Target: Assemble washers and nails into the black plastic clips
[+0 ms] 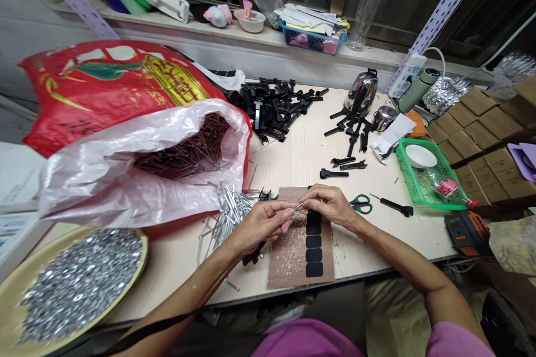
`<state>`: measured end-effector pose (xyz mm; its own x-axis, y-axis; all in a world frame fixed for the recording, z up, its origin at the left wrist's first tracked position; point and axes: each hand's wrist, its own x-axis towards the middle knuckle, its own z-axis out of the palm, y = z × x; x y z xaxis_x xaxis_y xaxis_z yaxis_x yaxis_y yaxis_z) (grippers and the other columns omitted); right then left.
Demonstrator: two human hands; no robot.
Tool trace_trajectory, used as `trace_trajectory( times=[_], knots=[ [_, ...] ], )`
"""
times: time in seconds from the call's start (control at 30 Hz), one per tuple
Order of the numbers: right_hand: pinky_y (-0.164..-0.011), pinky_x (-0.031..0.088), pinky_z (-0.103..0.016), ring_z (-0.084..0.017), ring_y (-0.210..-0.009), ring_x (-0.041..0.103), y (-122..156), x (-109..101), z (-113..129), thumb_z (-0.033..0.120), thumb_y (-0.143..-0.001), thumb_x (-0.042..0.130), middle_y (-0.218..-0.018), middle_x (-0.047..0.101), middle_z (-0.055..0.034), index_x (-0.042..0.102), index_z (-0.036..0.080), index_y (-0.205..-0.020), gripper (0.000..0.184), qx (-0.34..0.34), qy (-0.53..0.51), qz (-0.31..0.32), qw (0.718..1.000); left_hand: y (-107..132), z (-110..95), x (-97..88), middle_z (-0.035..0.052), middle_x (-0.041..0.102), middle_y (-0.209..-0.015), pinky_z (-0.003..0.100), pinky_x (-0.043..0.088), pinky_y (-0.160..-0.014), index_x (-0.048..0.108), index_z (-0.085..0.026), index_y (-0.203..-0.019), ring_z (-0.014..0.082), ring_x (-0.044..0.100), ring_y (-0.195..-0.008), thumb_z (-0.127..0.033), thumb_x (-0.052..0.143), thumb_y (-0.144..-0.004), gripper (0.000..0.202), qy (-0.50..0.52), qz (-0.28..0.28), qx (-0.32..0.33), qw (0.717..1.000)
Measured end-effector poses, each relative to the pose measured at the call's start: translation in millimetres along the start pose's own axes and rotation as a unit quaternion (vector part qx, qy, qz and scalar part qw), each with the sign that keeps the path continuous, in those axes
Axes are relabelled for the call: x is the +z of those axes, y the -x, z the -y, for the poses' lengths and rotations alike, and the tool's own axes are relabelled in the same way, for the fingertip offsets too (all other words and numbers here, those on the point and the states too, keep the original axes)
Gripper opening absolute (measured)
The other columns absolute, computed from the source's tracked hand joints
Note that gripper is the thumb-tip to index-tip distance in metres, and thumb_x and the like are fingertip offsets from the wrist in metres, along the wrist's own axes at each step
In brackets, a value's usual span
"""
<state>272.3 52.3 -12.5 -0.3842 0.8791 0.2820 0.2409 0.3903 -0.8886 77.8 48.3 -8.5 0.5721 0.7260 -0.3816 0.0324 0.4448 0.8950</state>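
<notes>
My left hand (266, 224) and my right hand (329, 203) meet over a brown mat, fingertips closed on a small silver metal pin (298, 207); most of it is hidden by the fingers. Under my hands lies the speckled brown mat (288, 268) with a strip of black rounded-square pads (314, 255). To the left of my left hand is a heap of long silver rods (232, 215). A black plastic piece (253, 255) sits partly below my left wrist. Green-handled scissors (362, 204) rest beside my right wrist.
A red sack (125, 78) of dark rods lies open at left, above a dish (142, 259) of small shiny metal parts. Black plastic parts (276, 106) are piled at the back. At right are a green basket (408, 178), small cardboard boxes (481, 128) and an orange-black power-tool battery (467, 233).
</notes>
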Motion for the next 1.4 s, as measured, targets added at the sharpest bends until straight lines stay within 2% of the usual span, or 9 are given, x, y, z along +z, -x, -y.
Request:
trace_trajectory(
  times=[0.33, 0.57, 0.73, 0.83, 0.93, 1.07, 1.2, 1.33, 1.4],
  knots=[
    [-0.067, 0.050, -0.024, -0.012, -0.073, 0.063, 5, 6, 0, 0.034, -0.087, 0.058, -0.079, 0.069, -0.0034, 0.071, 0.017, -0.081, 0.022, 0.051, 0.018, -0.071, 0.996, -6, 4, 7.4, -0.0051, 0.048, -0.050, 0.018, 0.022, -0.038, 0.072, -0.012, -0.095, 0.0046, 0.031, -0.041, -0.053, 0.066, -0.068, 0.050, -0.088, -0.095, 0.083, 0.988],
    [-0.070, 0.051, -0.026, -0.013, -0.075, 0.064, 4, 0, -4, 0.043, -0.086, 0.059, -0.081, 0.070, -0.0044, 0.072, 0.017, -0.084, 0.029, 0.059, -0.009, -0.052, 0.997, -7, 4, 10.6, -0.0071, 0.044, -0.051, 0.018, 0.015, -0.037, 0.069, -0.011, -0.099, 0.0020, 0.023, -0.038, -0.061, 0.068, -0.063, 0.061, 0.006, -0.060, 0.028, 0.998],
    [-0.063, 0.049, -0.024, -0.012, -0.069, 0.063, 4, -4, -4, 0.045, -0.084, 0.061, -0.076, 0.070, -0.0041, 0.073, 0.017, -0.080, 0.031, 0.043, 0.005, -0.032, 0.999, -5, 1, 10.9, -0.0069, 0.044, -0.050, 0.018, 0.016, -0.037, 0.069, -0.012, -0.096, 0.0026, 0.023, -0.038, -0.062, 0.066, -0.063, 0.060, -0.024, -0.041, 0.022, 0.999],
    [-0.064, 0.050, -0.024, -0.012, -0.069, 0.063, 5, -4, -4, 0.045, -0.084, 0.061, -0.076, 0.069, -0.0038, 0.072, 0.017, -0.079, 0.031, 0.025, 0.022, -0.039, 0.999, -5, 1, 10.1, -0.0052, 0.046, -0.050, 0.019, 0.022, -0.039, 0.071, -0.013, -0.090, 0.0049, 0.030, -0.041, -0.058, 0.065, -0.067, 0.051, -0.076, -0.072, 0.060, 0.993],
    [-0.063, 0.051, -0.025, -0.012, -0.069, 0.063, 7, -5, -2, 0.044, -0.085, 0.060, -0.075, 0.069, -0.0036, 0.072, 0.017, -0.078, 0.031, 0.000, 0.050, -0.042, 0.998, -5, 1, 8.2, -0.0037, 0.049, -0.049, 0.019, 0.028, -0.043, 0.072, -0.014, -0.083, 0.0072, 0.038, -0.046, -0.054, 0.066, -0.067, 0.043, -0.119, -0.090, 0.095, 0.984],
    [-0.063, 0.052, -0.025, -0.012, -0.069, 0.062, 10, -5, 1, 0.040, -0.090, 0.054, -0.076, 0.068, -0.0037, 0.070, 0.018, -0.078, 0.030, -0.062, 0.102, -0.030, 0.992, -3, 2, 6.9, -0.0055, 0.047, -0.048, 0.019, 0.021, -0.038, 0.071, -0.013, -0.091, 0.0047, 0.028, -0.038, -0.057, 0.064, -0.068, 0.050, -0.078, -0.021, 0.026, 0.996],
    [-0.064, 0.053, -0.026, -0.013, -0.073, 0.062, 11, -6, 1, 0.034, -0.094, 0.048, -0.078, 0.067, -0.0063, 0.067, 0.015, -0.085, 0.028, -0.127, 0.170, -0.021, 0.977, 0, 2, 6.7, -0.0052, 0.048, -0.049, 0.018, 0.022, -0.040, 0.070, -0.013, -0.089, 0.0051, 0.031, -0.041, -0.054, 0.066, -0.068, 0.047, -0.095, -0.061, 0.060, 0.992],
    [-0.065, 0.053, -0.029, -0.015, -0.076, 0.060, 13, -6, -6, 0.029, -0.096, 0.044, -0.079, 0.065, -0.0078, 0.065, 0.014, -0.090, 0.026, -0.220, 0.240, 0.020, 0.945, 1, 3, 3.4, -0.0068, 0.046, -0.047, 0.018, 0.018, -0.038, 0.068, -0.013, -0.088, 0.0035, 0.025, -0.038, -0.056, 0.067, -0.066, 0.048, -0.056, 0.025, -0.009, 0.998],
    [-0.065, 0.052, -0.030, -0.015, -0.074, 0.059, 13, -5, -11, 0.027, -0.096, 0.045, -0.077, 0.065, -0.0074, 0.064, 0.014, -0.090, 0.024, -0.265, 0.270, 0.024, 0.925, 0, 3, 1.9, -0.0075, 0.045, -0.047, 0.018, 0.016, -0.038, 0.067, -0.013, -0.087, 0.0027, 0.022, -0.037, -0.057, 0.068, -0.065, 0.049, -0.040, 0.042, -0.024, 0.998]
  ],
)
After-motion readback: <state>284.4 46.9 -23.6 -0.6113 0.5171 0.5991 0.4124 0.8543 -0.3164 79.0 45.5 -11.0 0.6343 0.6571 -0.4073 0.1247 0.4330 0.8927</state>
